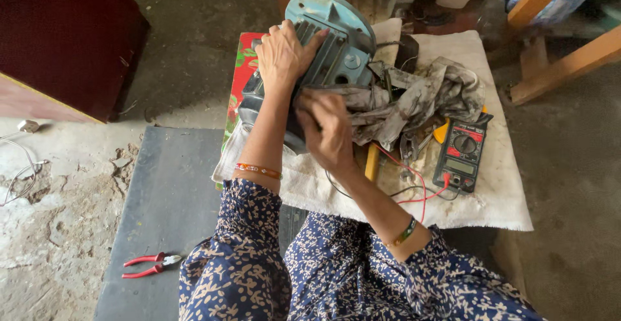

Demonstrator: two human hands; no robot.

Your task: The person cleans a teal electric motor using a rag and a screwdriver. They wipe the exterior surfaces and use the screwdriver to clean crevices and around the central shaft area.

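L hand [283,52] flat on motor [330,49] top-center, fingers spread; R hand [330,130] clamped on rag [414,98]. Risk: motor tips off counter [504,198], rag snags meter [460,153] leads.

A low table [498,55] is covered by a stained white cloth [504,198], with a red flowered sheet [242,68] showing at its left edge. On the cloth lie a pale blue motor housing [336,43] towards the far left corner, a dirty grey rag [414,98] at the middle, and a multimeter [462,153] with red leads near the right edge. Beside the table, a dark grey board [168,191] on the concrete floor [58,230] carries red-handled pliers [152,264] near its front edge.
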